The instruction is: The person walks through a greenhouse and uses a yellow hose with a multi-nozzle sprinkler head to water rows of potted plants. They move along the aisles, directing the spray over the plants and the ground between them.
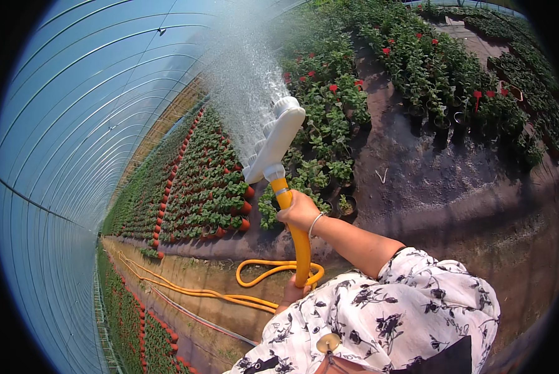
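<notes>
My right hand (303,210), with a bracelet at the wrist, grips a thick yellow hose (302,252) just below its metal clamp. Lower down, close to my shirt, my left hand (292,291) is closed around the same hose, partly hidden by it. At the hose's end is a white plastic multi-outlet watering head (279,140), tilted up and to the right. A wide spray of water (242,61) leaves its outlets and fans over potted plants (328,112) beyond it. Several of these plants bear red tags.
Yellow hose loops (265,269) lie on the bare soil path (200,276) beside a thinner pale hose (204,320). Rows of plants in orange pots (204,196) stand left. Dark ground fabric (401,187) is wet in places. Metal hoops (106,93) arch overhead.
</notes>
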`<state>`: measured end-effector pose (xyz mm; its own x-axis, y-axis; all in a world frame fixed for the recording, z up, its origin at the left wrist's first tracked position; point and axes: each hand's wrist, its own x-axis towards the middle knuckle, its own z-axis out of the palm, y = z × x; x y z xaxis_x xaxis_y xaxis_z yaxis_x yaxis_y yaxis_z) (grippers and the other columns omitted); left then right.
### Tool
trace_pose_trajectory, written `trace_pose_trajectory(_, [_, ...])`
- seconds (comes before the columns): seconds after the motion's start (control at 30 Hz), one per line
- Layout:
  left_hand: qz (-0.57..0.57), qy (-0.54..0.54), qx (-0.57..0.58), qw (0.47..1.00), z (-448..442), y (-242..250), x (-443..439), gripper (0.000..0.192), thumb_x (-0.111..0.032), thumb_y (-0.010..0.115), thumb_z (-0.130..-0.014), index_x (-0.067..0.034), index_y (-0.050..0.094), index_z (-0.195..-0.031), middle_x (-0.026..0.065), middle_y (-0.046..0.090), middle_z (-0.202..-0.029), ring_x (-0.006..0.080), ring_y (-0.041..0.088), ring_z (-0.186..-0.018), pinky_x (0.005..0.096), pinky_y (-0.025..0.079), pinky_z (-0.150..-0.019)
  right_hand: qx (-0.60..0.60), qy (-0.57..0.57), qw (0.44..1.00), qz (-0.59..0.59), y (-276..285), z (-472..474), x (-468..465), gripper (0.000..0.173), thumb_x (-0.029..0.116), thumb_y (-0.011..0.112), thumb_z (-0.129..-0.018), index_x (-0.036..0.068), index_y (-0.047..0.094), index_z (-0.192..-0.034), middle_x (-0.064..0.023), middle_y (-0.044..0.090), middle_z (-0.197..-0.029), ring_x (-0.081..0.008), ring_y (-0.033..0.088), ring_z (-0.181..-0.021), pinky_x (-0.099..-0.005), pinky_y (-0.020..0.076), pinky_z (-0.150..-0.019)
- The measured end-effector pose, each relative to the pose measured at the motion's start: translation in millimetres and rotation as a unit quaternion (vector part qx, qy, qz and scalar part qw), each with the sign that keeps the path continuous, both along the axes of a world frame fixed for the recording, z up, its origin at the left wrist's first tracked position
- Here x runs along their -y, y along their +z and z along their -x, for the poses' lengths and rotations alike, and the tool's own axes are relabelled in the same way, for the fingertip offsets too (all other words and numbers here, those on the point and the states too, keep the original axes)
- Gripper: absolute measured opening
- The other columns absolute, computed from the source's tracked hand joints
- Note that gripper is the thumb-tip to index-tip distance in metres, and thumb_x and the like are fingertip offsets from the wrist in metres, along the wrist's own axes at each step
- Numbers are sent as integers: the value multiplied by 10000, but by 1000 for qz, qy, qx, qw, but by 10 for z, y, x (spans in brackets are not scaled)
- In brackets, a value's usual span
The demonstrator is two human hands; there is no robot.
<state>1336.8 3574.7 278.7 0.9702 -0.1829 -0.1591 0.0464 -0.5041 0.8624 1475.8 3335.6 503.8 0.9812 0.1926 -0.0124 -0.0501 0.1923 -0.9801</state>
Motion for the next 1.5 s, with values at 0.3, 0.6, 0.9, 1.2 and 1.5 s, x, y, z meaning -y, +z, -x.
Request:
trace_pose_trajectory(0.3, [-114,65,-26,991,69,165,468,496,-47,700,-701,-64,556,-1175,99,644,-1036,249,630,-993,339,482,-863,-27,25,999,-28,-7,-78,426,397,104,705,-667,-9,497,-986,-105,598,-710,-203,614,-546,-339,516,-518])
trace_pose_trajectory(0.6, [-155,104,-34,982,157,-149,699,469,-131,745,-694,-88,574,-1129,124,655,-1020,279,640,-964,361,489,-839,-37,23,999,-27,-28,-79,826,447,113,705,-674,-27,492,-1041,-109,606,-728,-201,627,-553,-338,524,-512])
trace_pose_trajectory(0.9, [-178,99,-22,979,97,-70,1115,397,-114,727,-692,-80,564,-1053,105,642,-966,292,630,-907,372,488,-783,-47,18,997,-50,-125,-150,1130,444,100,710,-682,-23,486,-1045,-102,601,-725,-208,625,-550,-343,527,-506])
trace_pose_trajectory(1.2, [-153,88,13,984,-133,-251,1130,412,-91,729,-685,-81,579,-1068,85,651,-988,250,633,-930,347,489,-810,-19,-1,996,-83,-139,-352,1322,402,103,717,-685,-29,493,-992,-99,591,-705,-199,613,-531,-338,517,-486])
trace_pose_trajectory(1.5, [-128,99,-36,986,-370,70,1336,434,-75,749,-672,-65,589,-1076,55,644,-976,194,621,-911,322,486,-819,1,-15,997,-73,-11,-545,1464,347,91,719,-692,-25,499,-935,-86,585,-678,-188,603,-512,-328,504,-470])
